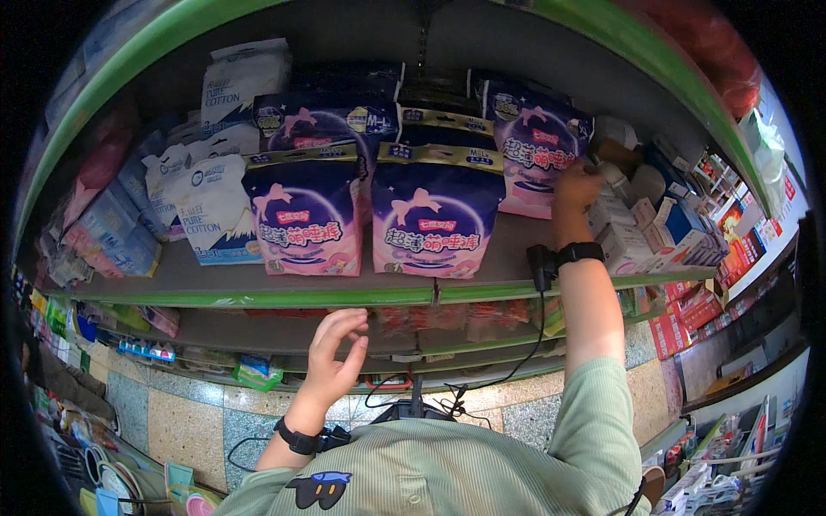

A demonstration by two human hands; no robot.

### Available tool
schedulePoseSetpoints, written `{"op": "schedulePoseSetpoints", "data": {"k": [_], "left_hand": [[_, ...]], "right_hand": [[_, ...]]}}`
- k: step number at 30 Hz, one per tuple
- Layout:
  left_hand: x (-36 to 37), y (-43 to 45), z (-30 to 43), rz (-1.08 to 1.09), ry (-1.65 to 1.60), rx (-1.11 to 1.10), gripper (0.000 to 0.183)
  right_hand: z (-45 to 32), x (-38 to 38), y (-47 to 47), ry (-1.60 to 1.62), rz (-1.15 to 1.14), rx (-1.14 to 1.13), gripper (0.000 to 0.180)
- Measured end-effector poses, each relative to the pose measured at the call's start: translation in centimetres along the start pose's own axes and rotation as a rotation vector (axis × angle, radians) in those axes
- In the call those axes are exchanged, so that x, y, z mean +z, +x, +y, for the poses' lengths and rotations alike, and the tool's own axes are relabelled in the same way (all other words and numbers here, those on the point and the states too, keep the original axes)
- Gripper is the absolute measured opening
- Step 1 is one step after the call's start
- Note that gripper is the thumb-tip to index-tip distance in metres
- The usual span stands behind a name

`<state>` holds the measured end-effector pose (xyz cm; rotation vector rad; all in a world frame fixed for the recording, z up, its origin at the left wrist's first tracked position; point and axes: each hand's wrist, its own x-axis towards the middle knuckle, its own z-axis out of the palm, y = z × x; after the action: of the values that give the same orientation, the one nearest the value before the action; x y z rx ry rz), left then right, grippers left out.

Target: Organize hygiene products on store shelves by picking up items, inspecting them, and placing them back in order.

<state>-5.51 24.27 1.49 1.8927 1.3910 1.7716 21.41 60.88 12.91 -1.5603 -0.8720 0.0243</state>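
Observation:
My right hand (576,187) reaches onto the green-edged shelf, at the right edge of a purple-and-pink pack of sleep pants (532,151). Its fingertips are partly hidden, so whether it grips the pack or only touches it cannot be told. Two similar packs stand upright at the front, a left one (306,219) and a right one (435,219). Another pack (284,122) is behind the left one. My left hand (337,358) hangs below the shelf's front edge, holding nothing, fingers loosely curled and thumb apart.
White cotton-product packs (216,213) and blue packs (113,222) crowd the shelf's left side. Small white boxes (619,242) stand right of my right arm. The green shelf edge (310,297) runs across, above a lower shelf (258,332). A black cable (539,335) hangs from my right wrist.

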Motion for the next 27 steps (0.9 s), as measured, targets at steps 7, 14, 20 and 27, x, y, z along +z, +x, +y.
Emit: {"op": "schedulePoseSetpoints", "data": {"k": [7, 14, 20, 27], "left_hand": [[-5.6, -2.4, -1.1, 0.183, 0.056, -0.121, 0.033], [-13.8, -2.5, -2.5, 0.521, -0.144, -0.221, 0.027], [-27.8, 3.1, -0.8, 0.808, -0.165, -0.313, 0.025], [-41.7, 12.5, 2.0, 0.798, -0.191, -0.476, 0.049]], "right_hand": [[-1.1, -2.0, 0.9, 0.561, -0.087, -0.195, 0.042], [-2.9, -11.8, -2.8, 0.888, -0.439, -0.205, 0.03], [-6.2, -21.2, -12.3, 0.928, -0.58, -0.501, 0.013], [-7.0, -23.1, -19.2, 0.828, -0.649, -0.579, 0.006]]}}
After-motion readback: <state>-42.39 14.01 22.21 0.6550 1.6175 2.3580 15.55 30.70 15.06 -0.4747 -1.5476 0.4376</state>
